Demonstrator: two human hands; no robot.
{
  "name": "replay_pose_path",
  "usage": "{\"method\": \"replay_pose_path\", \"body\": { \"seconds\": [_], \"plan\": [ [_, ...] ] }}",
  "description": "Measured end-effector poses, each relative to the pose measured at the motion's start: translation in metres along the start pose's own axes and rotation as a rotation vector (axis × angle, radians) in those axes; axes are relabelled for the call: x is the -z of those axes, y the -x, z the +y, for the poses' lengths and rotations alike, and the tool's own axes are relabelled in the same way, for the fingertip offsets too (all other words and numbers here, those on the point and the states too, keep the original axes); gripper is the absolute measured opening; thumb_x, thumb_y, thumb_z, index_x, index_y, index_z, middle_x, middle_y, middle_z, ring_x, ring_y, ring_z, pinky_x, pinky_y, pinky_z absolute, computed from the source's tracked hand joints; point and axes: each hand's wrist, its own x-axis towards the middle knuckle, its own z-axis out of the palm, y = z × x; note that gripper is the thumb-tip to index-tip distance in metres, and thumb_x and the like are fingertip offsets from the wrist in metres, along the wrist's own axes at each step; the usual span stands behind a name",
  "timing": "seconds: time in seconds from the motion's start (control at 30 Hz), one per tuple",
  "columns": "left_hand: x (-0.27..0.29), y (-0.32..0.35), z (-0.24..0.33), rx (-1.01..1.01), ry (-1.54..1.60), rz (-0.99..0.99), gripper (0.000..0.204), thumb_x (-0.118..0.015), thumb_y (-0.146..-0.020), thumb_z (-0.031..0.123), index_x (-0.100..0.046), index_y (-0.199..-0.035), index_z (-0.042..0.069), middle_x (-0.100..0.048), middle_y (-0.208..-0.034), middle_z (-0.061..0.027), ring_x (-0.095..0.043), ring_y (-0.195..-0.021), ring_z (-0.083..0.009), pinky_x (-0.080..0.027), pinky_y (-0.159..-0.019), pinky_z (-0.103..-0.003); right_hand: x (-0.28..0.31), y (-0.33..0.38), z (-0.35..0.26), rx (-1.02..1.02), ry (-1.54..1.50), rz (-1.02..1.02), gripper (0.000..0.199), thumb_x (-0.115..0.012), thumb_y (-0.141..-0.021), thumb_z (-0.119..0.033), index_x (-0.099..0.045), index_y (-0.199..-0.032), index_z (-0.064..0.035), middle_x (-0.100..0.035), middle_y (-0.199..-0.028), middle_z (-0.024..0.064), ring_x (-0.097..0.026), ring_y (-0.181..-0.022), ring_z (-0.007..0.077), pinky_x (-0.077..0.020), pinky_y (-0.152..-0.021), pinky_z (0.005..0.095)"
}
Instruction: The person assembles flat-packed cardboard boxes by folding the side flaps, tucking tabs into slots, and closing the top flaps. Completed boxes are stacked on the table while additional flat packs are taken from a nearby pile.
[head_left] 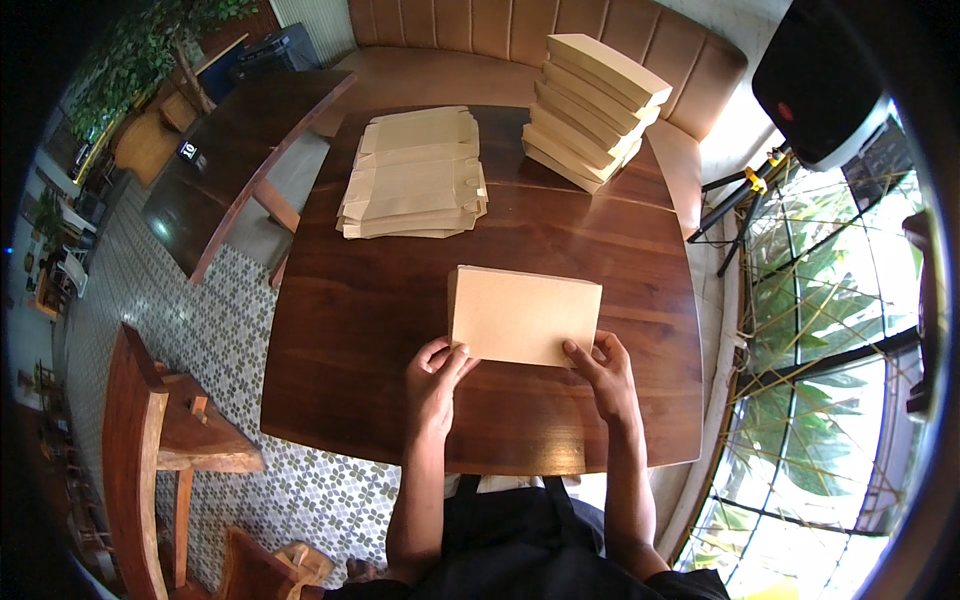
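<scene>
- Looks like a café or restaurant dining room.
- Dark wooden tables point(560, 240), a second one point(240, 150) alongside with a small number stand point(188, 152).
- Padded tan bench seat point(560, 30) along the wall.
- Patterned tile floor point(200, 340), wooden chair point(150, 430).
- Tall windows point(830, 330), leafy plants point(130, 50).

Two hands, the left hand point(434, 372) and the right hand point(603, 372), rest at one folded brown box point(523, 314) mid-frame. One pile of flat box blanks point(414, 172) lies upper centre. About seven finished boxes point(593, 98) are stacked at upper right.
</scene>
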Motion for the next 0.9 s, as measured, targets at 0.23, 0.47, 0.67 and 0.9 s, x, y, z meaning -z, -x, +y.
{"method": "replay_pose_path", "body": {
  "seconds": [0.23,0.47,0.67,0.9],
  "plan": [
    [0.000,-0.001,-0.011,-0.075,0.038,0.068,0.018,-0.074,-0.099,0.012,-0.068,-0.112,0.000,-0.070,-0.104,-0.0095,-0.072,-0.091,-0.0184,-0.064,-0.084,-0.032,-0.011,-0.015,0.006,0.040,-0.042,0.017,0.048,-0.083,-0.094,-0.027,-0.067,-0.123,0.0077,-0.075,-0.102,0.0081,-0.067,-0.093,0.0109,-0.0526,-0.085,0.0264],
    [0.003,-0.012,-0.006,-0.018,-0.169,0.000,0.031,-0.074,-0.100,0.016,-0.064,-0.122,-0.003,-0.073,-0.104,-0.0128,-0.075,-0.090,-0.0194,-0.063,-0.080,-0.032,-0.009,-0.033,0.018,0.083,-0.032,0.042,0.045,-0.083,-0.093,-0.031,-0.071,-0.114,0.0075,-0.075,-0.097,0.0082,-0.067,-0.087,0.0104,-0.0530,-0.080,0.0252],
    [-0.003,-0.014,0.008,-0.072,-0.435,0.007,0.054,-0.074,-0.100,0.031,-0.055,-0.139,-0.002,-0.073,-0.104,-0.0161,-0.077,-0.088,-0.0196,-0.063,-0.070,-0.029,-0.016,-0.044,0.013,0.134,0.266,0.141,0.049,-0.082,-0.094,-0.037,-0.069,-0.117,0.0049,-0.076,-0.096,0.0114,-0.070,-0.086,0.0164,-0.0554,-0.080,0.0298],
    [0.003,-0.053,0.007,-0.645,-0.926,0.125,0.054,-0.069,-0.102,0.033,-0.057,-0.144,0.003,-0.067,-0.121,-0.0193,-0.071,-0.090,-0.0214,-0.061,-0.067,-0.032,-0.023,-0.054,0.004,0.489,0.638,0.235,0.060,-0.074,-0.099,-0.038,-0.056,-0.139,0.0027,-0.070,-0.122,0.0239,-0.073,-0.105,0.0298,-0.0599,-0.083,0.0405]
  ]
}}
